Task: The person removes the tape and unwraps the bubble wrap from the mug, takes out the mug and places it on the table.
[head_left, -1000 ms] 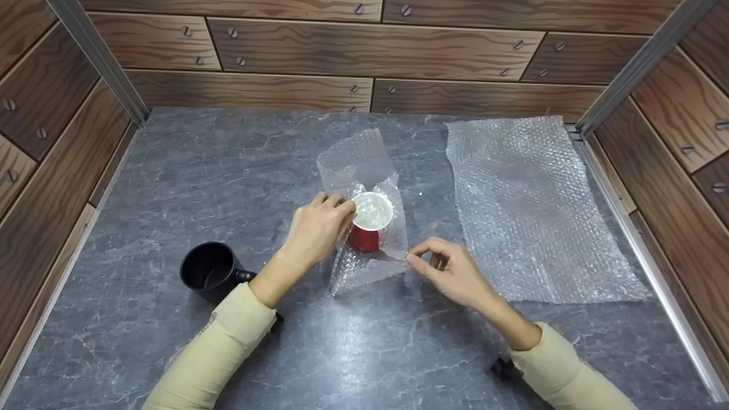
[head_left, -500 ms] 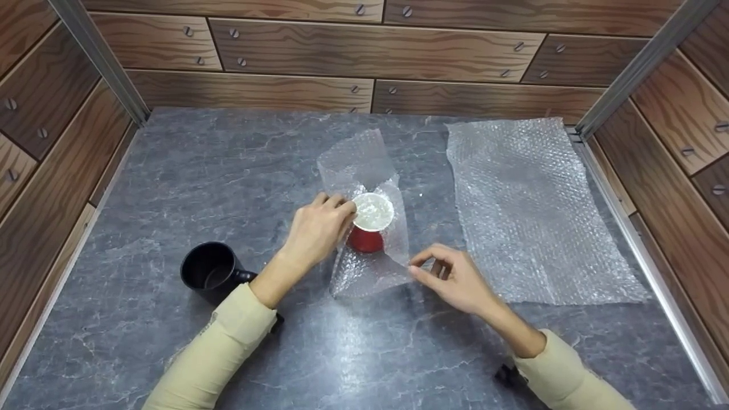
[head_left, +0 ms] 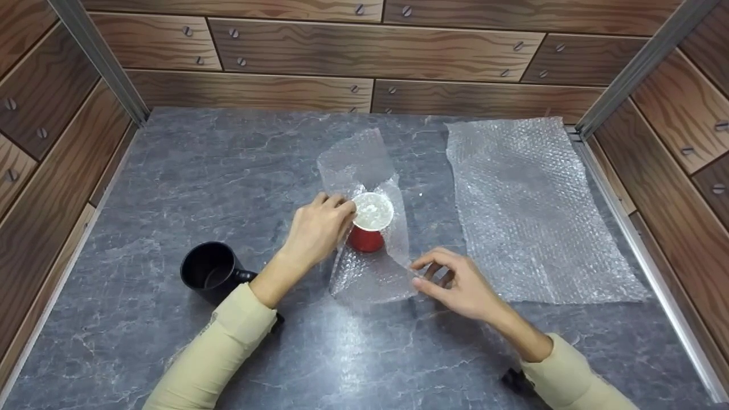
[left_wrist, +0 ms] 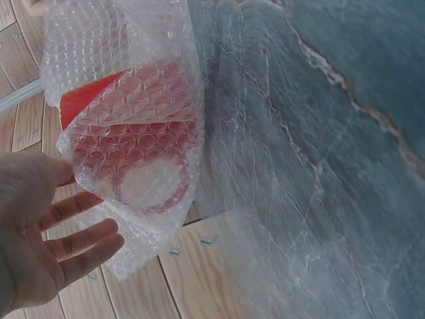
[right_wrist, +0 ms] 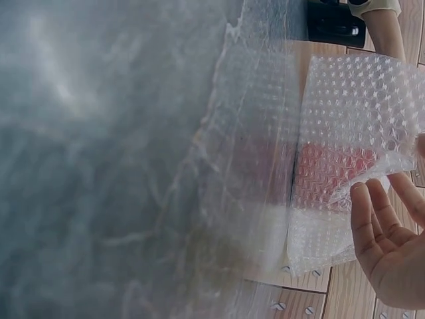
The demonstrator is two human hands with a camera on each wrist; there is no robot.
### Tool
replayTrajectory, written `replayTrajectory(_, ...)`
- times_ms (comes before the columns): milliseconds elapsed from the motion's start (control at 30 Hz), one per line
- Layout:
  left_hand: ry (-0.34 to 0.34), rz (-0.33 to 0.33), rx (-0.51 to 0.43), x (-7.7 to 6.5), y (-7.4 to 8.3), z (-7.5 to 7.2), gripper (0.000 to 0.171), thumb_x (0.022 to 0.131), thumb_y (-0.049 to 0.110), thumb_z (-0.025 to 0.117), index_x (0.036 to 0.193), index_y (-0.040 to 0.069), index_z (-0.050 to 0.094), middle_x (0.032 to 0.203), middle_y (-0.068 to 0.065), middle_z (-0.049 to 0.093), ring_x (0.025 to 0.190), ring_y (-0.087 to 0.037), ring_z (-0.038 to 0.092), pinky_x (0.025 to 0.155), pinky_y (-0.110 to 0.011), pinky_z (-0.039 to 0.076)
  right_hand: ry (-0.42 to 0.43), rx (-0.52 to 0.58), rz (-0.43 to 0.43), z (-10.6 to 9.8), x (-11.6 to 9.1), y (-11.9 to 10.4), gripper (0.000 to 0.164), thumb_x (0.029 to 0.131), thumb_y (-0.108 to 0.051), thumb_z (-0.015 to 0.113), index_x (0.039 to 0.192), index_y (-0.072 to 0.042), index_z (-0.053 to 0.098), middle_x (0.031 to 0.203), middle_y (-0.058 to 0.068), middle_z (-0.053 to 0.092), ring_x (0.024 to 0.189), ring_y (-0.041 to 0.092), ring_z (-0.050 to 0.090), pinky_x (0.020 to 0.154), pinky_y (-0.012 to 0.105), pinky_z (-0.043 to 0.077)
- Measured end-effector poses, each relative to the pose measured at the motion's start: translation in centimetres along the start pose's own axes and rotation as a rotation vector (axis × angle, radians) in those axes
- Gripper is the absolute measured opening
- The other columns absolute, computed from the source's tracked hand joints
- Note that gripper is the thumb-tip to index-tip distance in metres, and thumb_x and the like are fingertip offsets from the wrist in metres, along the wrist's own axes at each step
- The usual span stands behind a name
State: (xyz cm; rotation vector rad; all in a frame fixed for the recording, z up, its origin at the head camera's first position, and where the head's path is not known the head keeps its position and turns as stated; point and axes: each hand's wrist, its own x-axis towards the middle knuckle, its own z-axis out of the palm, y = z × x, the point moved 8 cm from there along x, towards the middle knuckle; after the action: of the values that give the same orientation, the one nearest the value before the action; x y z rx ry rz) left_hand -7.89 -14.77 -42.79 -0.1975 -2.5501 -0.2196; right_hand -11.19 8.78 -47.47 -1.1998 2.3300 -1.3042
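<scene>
A red mug [head_left: 366,240] with a whitish round top stands mid-table on a sheet of bubble wrap [head_left: 364,279], partly covered by it. In the left wrist view the mug [left_wrist: 93,96] shows red through the wrap [left_wrist: 146,93], with a ring shape near its lower end. My left hand [head_left: 319,225] pinches the wrap at the mug's left upper edge; its other fingers are spread. Lower right, my right hand [head_left: 455,282] pinches the wrap's near right corner between thumb and fingertips. The right wrist view shows this hand [right_wrist: 398,246] beside the lifted wrap edge.
A black mug [head_left: 211,270] stands left of the left forearm, its handle toward that arm. Another bubble wrap sheet [head_left: 535,210] lies flat on the right of the grey marbled table [head_left: 228,165]. Wood-patterned walls [head_left: 364,48] enclose the back and sides.
My right hand has moved slightly down and right, drawing the wrap's near corner outward and spreading the near flap. The left hand and both mugs hold their places.
</scene>
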Motion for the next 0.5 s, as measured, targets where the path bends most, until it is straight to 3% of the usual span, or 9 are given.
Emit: replayTrajectory(500, 0.022, 0.015, 0.021, -0.03, 0.12, -0.06, 0.016, 0.105, 0.026, 0.065, 0.096, 0.014, 0.072, 0.100, -0.003, 0.076, 0.084, -0.027, 0.070, 0.054, -0.038, 0.060, -0.055, -0.053, -0.011, 0.43, -0.64, 0.21, 0.032, 0.090, -0.025, 0.084, 0.120, -0.020, 0.074, 0.117, 0.003, 0.073, 0.097, 0.017, 0.069, 0.074, 0.028, 0.064)
